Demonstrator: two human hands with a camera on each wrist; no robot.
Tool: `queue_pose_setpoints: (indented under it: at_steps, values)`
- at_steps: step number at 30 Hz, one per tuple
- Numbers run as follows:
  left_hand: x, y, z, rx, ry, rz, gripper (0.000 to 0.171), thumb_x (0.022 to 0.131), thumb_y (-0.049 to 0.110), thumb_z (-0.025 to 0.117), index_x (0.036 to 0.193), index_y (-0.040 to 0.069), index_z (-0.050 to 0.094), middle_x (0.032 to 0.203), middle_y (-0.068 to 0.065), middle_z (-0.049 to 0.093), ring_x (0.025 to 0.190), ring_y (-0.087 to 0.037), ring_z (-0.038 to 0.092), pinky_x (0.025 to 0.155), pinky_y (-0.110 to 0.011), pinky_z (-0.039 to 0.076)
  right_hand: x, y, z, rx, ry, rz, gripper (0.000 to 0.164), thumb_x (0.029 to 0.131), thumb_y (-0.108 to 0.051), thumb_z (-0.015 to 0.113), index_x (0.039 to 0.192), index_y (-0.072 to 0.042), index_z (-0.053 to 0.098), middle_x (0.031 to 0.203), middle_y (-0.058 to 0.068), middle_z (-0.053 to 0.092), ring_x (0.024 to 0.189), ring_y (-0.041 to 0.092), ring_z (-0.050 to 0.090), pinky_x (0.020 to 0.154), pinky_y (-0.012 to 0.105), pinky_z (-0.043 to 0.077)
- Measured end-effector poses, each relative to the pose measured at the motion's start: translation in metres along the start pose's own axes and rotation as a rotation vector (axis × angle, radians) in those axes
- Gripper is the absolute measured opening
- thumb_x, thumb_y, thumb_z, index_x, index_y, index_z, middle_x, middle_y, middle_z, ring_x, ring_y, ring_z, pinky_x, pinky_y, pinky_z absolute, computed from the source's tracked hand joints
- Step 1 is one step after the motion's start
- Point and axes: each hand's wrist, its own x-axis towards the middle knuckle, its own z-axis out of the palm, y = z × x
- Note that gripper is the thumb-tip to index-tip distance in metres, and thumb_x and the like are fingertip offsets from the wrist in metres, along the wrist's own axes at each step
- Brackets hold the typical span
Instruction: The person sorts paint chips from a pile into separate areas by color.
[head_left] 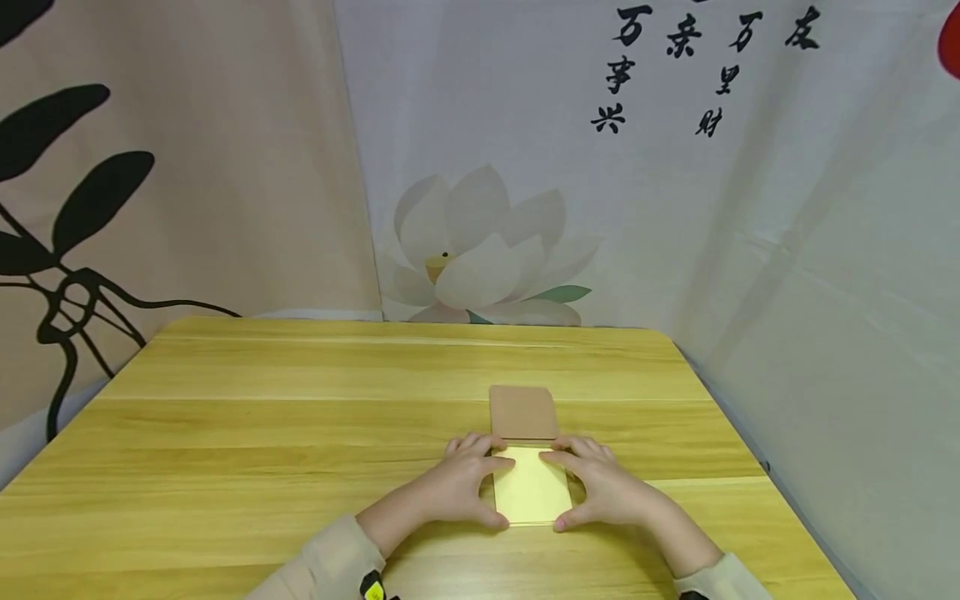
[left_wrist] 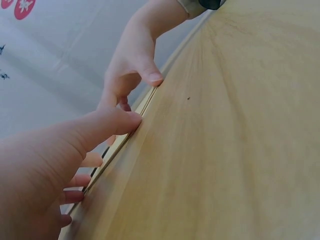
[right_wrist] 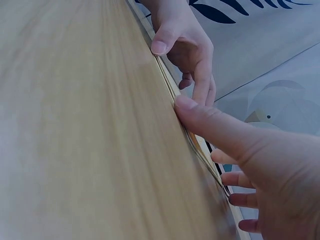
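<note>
A small notepad lies flat on the wooden table (head_left: 300,467), its brown cover (head_left: 522,411) turned away to the far side and its pale yellow page (head_left: 531,487) facing up. My left hand (head_left: 467,483) holds the pad's left side, thumb at the near left corner and index finger over the page. Mirroring it, my right hand (head_left: 603,482) holds the right side, thumb at the near right corner. Both wrist views show the thumbs against the pad's thin layered near edge (right_wrist: 167,80). The other fingers reach toward the fold, partly hidden in the head view.
Behind the table hangs a pale cloth (head_left: 750,208) with a printed lotus and black characters. A beige cloth (head_left: 247,167) with dark printed leaves hangs at the left. The table's far edge lies beyond the brown cover.
</note>
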Motion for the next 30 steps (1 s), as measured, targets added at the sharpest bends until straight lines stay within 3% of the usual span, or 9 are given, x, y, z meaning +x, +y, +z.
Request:
queue_pose_setpoints:
  at_steps: [11,18,24,30]
  values:
    - [-0.002,-0.001,-0.003,-0.013,0.024,0.007,0.087,0.068,0.061,0.076,0.136,0.012,0.055,0.145,-0.006,0.038,0.130,-0.025,0.031,0.102,-0.054,0.024,0.000,-0.004,-0.003,-0.005,0.008,-0.013,0.097,0.066,-0.063,0.073,0.144,-0.013,0.044,0.147,0.008,0.033,0.130,0.036,0.028,0.097,0.063,0.029]
    - [-0.008,0.000,-0.013,-0.035,0.045,0.003,0.080,0.072,0.054,0.076,0.138,0.013,0.053,0.145,-0.008,0.038,0.131,-0.026,0.030,0.103,-0.059,0.019,-0.003,-0.005,-0.009,0.015,0.074,0.002,0.089,0.070,-0.056,0.076,0.145,-0.022,0.043,0.150,0.009,0.031,0.133,0.035,0.026,0.098,0.066,0.024]
    - [-0.021,-0.011,-0.029,-0.022,0.055,0.001,0.071,0.080,0.047,0.073,0.138,0.012,0.052,0.142,-0.010,0.041,0.130,-0.027,0.031,0.101,-0.060,0.020,-0.007,-0.002,-0.012,0.011,0.126,0.014,0.087,0.074,-0.054,0.075,0.146,-0.019,0.042,0.150,0.009,0.032,0.134,0.036,0.027,0.100,0.067,0.021]
    - [-0.042,-0.030,-0.047,0.032,0.040,-0.016,0.065,0.083,0.044,0.071,0.136,0.010,0.054,0.139,-0.011,0.045,0.127,-0.027,0.034,0.098,-0.056,0.025,-0.011,0.003,-0.021,-0.024,0.189,0.003,0.081,0.078,-0.048,0.075,0.145,-0.015,0.043,0.147,0.010,0.037,0.130,0.036,0.035,0.095,0.069,0.028]
